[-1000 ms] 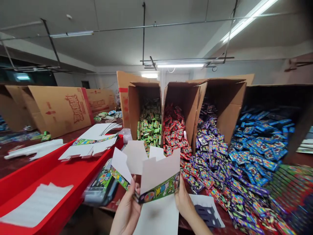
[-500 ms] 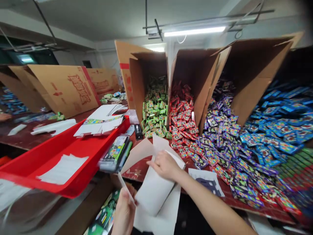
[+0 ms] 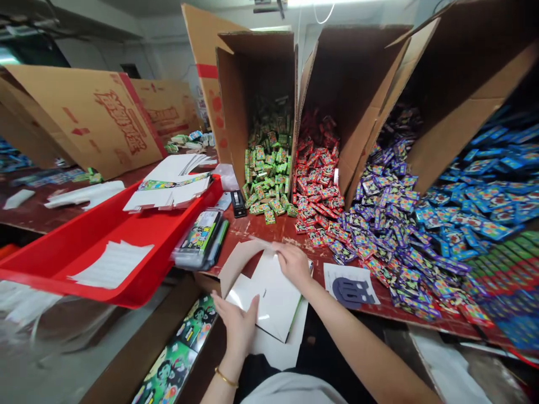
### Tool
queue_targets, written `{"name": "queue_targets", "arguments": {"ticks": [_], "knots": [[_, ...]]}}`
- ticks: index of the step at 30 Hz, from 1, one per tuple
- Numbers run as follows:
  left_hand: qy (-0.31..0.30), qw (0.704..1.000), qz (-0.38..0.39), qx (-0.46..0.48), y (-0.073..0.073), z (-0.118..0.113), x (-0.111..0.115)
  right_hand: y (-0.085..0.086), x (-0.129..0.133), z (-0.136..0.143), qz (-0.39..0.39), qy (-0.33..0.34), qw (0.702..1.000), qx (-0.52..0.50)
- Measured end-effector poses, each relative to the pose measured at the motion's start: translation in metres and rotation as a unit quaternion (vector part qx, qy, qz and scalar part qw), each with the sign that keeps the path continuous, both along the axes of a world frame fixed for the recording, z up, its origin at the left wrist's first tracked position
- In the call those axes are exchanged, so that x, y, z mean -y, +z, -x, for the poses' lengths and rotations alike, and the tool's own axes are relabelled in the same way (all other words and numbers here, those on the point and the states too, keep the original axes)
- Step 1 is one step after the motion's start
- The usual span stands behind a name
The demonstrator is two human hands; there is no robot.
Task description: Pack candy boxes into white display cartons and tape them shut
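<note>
A partly folded white cardboard box [image 3: 273, 297] lies in front of me at the table's edge, one long flap [image 3: 242, 261] curving up on its far left side. My right hand [image 3: 293, 265] grips the box's far edge, fingers bent over the top. My left hand [image 3: 238, 322] is at the near left side of the box, thumb and fingers spread, palm toward the white card. A strip of green print shows along the right side of the box. More white card lies beneath it.
A red tray [image 3: 105, 286] with white sheets stands left, flat white box blanks [image 3: 168, 185] across its far end. Printed packs [image 3: 200, 241] and a black stapler [image 3: 238, 203] lie beside it. Cartons spill green, red, purple and blue packets [image 3: 383, 224]. An open carton [image 3: 168, 359] holds green boxes.
My left hand has let go of the card flap and spread its fingers. My right hand has moved to the box's far edge. The box has turned, and my view has tilted down.
</note>
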State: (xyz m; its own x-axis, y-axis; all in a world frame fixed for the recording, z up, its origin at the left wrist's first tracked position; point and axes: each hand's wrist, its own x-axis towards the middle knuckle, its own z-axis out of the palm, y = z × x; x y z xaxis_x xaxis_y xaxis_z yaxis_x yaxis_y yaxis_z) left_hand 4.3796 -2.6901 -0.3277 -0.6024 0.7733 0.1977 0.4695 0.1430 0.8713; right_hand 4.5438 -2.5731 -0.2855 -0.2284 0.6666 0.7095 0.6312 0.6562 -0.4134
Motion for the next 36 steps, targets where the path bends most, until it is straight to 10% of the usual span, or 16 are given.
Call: {"name": "queue_targets", "arguments": {"ticks": [8, 13, 16, 20, 24, 28, 36], "knots": [[-0.182, 0.928, -0.171, -0.276, 0.017, 0.023, -0.019, -0.003, 0.014, -0.022, 0.02, 0.151, 0.961, 0.231], [-0.364, 0.816, -0.094, -0.439, 0.009, 0.022, -0.015, -0.007, 0.02, -0.033, 0.009, 0.14, 0.985, 0.1], [-0.347, 0.851, -0.055, -0.391, 0.014, 0.028, -0.031, -0.028, 0.046, -0.026, 0.023, -0.054, 0.992, -0.115], [-0.262, 0.94, 0.066, -0.211, 0.033, 0.034, -0.064, -0.057, 0.092, -0.001, 0.144, -0.207, 0.929, -0.27], [-0.361, 0.923, 0.13, -0.037, 0.064, 0.028, -0.062, -0.049, 0.106, 0.003, 0.236, -0.189, 0.893, -0.334], [-0.26, 0.951, 0.137, 0.097, 0.084, 0.019, -0.036, -0.03, 0.097, -0.016, 0.286, -0.05, 0.861, -0.418], [-0.174, 0.973, 0.132, 0.069, 0.06, 0.021, -0.034, -0.041, 0.09, -0.022, 0.338, -0.04, 0.826, -0.45]]}}
